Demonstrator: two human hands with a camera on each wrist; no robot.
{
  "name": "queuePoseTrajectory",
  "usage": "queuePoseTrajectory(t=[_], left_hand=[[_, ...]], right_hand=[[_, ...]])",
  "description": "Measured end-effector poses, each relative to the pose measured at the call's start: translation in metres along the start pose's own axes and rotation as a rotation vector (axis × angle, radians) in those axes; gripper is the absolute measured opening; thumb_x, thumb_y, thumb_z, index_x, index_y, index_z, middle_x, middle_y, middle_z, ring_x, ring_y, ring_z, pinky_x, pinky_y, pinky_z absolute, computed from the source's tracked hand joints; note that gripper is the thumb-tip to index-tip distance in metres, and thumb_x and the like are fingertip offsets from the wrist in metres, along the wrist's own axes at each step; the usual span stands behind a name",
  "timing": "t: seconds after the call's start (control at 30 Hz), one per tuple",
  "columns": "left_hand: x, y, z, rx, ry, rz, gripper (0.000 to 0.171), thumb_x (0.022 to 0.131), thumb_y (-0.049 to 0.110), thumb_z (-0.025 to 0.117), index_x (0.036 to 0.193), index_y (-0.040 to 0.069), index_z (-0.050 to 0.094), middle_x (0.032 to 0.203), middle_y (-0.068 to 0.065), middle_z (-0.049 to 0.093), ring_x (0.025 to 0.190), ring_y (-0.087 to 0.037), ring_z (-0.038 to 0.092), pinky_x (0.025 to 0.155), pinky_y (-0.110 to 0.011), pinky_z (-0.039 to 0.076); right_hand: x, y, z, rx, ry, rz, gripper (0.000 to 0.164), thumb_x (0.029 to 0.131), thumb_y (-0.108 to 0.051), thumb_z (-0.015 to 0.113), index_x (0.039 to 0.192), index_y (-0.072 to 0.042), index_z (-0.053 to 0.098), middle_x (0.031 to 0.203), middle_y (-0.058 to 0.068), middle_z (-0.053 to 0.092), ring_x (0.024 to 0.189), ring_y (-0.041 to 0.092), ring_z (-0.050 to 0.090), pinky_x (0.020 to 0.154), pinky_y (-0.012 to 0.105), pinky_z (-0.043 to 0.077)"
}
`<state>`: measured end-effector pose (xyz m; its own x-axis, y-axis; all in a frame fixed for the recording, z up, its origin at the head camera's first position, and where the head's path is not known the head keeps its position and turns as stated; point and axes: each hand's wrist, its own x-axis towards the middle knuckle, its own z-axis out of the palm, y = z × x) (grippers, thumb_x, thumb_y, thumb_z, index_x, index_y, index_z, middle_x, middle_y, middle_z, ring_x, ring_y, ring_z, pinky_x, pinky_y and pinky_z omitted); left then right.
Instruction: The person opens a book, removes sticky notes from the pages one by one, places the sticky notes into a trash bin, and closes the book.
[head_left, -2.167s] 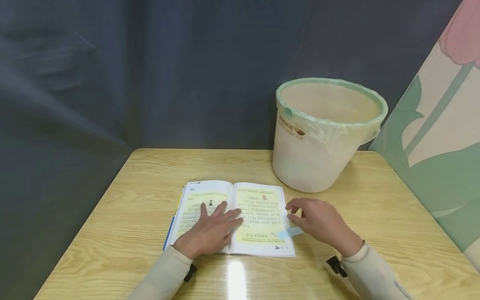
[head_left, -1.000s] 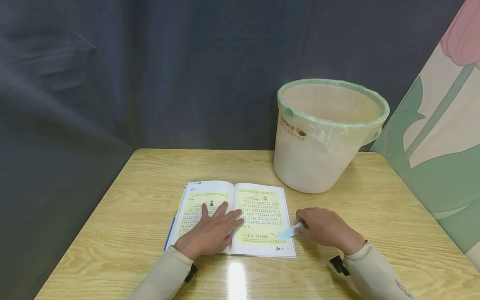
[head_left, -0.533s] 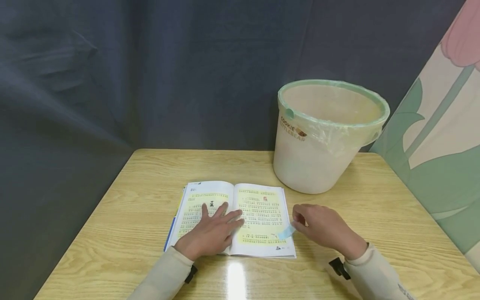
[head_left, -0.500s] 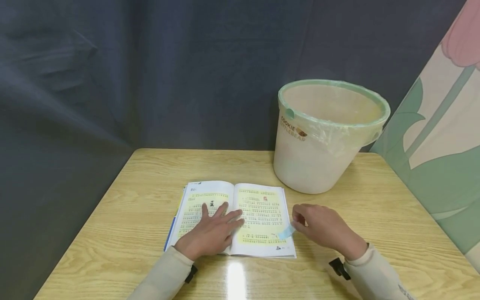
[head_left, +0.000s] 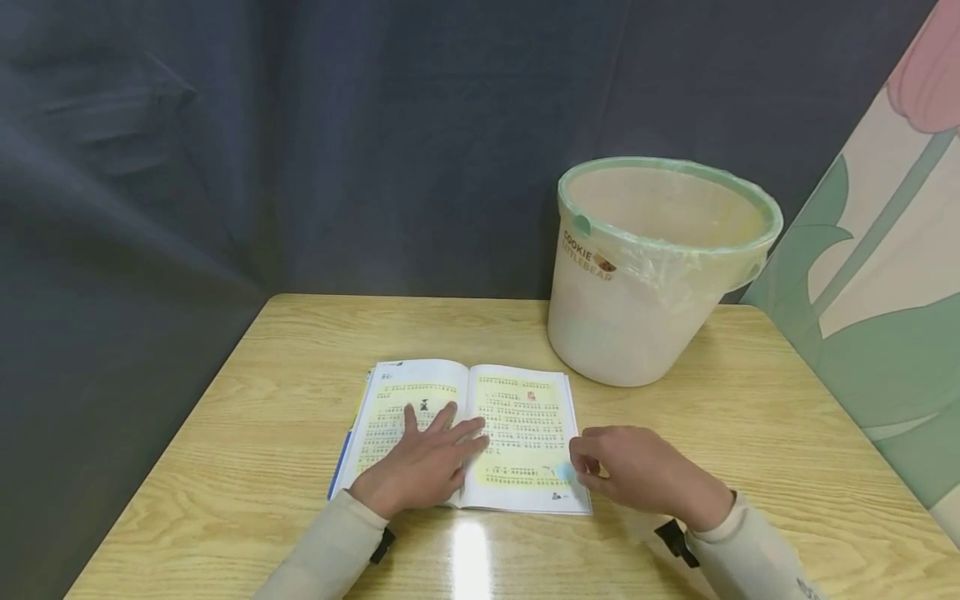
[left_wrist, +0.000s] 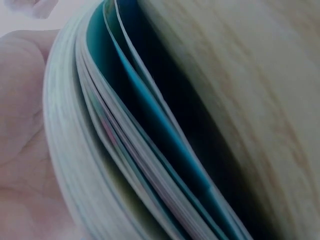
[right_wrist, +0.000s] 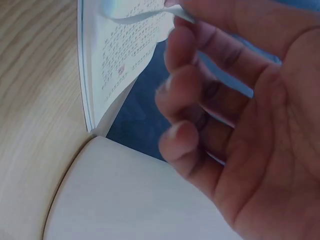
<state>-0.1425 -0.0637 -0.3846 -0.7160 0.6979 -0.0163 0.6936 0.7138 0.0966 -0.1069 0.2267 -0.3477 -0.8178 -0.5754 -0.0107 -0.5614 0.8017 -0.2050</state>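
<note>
An open book (head_left: 517, 498) with printed, yellow-tinted pages lies on the table. My left hand (head_left: 420, 468) rests across its gutter with the fingers spread. In the left wrist view the stacked page edges (left_wrist: 65, 150) run in front of the palm (left_wrist: 22, 115). Beside the right page's lower edge is my right hand (head_left: 645, 471). Its thumb and index finger pinch one end of a pale blue paper strip (right_wrist: 142, 18), seen in the right wrist view. The strip's other end stays against the page, and in the head view the hand hides most of it.
A white bin (head_left: 622, 321) with a green rim and a clear liner stands behind the book, to the right. Dark cloth (head_left: 420, 150) hangs past the table's (head_left: 315, 333) far edge. A flower-patterned panel (head_left: 892, 317) borders the right side.
My right hand has taken hold of the strip's outer end and drawn it leftward over the page edge, where it earlier stuck out flat. My left hand stays put.
</note>
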Motion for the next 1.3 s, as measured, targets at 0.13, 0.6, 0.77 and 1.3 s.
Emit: queuePoseTrajectory(t=[0.13,0.6,0.77,1.3], left_hand=[[0.0,0.0,0.001,0.004,0.005,0.001,0.044,0.093,0.023,0.051,0.136,0.024,0.05,0.15,0.003,0.038,0.138,-0.034,0.02,0.094,-0.083,0.018],[-0.001,0.001,0.0,-0.005,-0.007,0.001,0.044,0.093,0.023,0.051,0.137,0.023,0.05,0.15,0.002,0.037,0.138,-0.034,0.019,0.095,-0.084,0.017],[-0.001,0.0,0.0,0.003,-0.005,0.004,0.045,0.093,0.024,0.05,0.138,0.023,0.049,0.151,0.002,0.037,0.139,-0.034,0.019,0.095,-0.083,0.017],[-0.001,0.001,-0.001,0.002,-0.008,0.001,0.044,0.093,0.023,0.049,0.138,0.023,0.049,0.151,0.003,0.036,0.139,-0.034,0.019,0.095,-0.083,0.017]], right_hand=[[-0.001,-0.002,0.0,0.038,-0.065,-0.043,0.02,0.081,-0.022,0.07,0.072,-0.029,0.054,0.069,-0.016,0.048,0.057,0.002,0.043,0.051,0.021,0.04],[-0.005,-0.001,-0.005,0.035,-0.06,-0.112,0.024,0.075,-0.018,0.074,0.069,-0.03,0.054,0.069,-0.014,0.048,0.058,0.002,0.042,0.052,0.02,0.039],[-0.007,-0.001,-0.006,0.049,-0.043,-0.139,0.024,0.074,-0.015,0.074,0.069,-0.029,0.056,0.068,-0.013,0.047,0.058,0.002,0.041,0.051,0.02,0.038],[-0.012,-0.005,-0.015,0.048,-0.023,-0.163,0.021,0.073,-0.015,0.075,0.069,-0.028,0.059,0.069,-0.013,0.049,0.059,0.001,0.041,0.052,0.02,0.04]])
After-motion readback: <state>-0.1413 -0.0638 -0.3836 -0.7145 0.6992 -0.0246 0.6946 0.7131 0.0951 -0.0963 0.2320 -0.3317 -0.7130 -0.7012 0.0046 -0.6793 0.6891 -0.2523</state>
